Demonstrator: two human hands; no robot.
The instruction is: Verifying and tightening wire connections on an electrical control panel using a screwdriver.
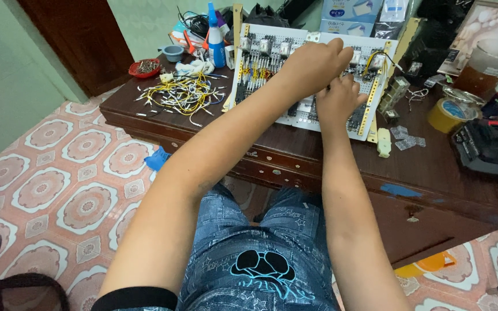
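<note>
Directly under both hands' fingers (341, 86): perforated wiring board (272, 98).

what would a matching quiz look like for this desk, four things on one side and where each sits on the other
Things:
1. pile of yellow and white wire pieces
2. small red round dish
3. roll of yellow tape
4. white perforated panel with wired parts

Places:
A. right of the panel, near the dark tool
B. under both hands
C. far left corner of the brown wooden desk
D. between the dish and the panel

Pairs: 1-D, 2-C, 3-A, 4-B
</note>
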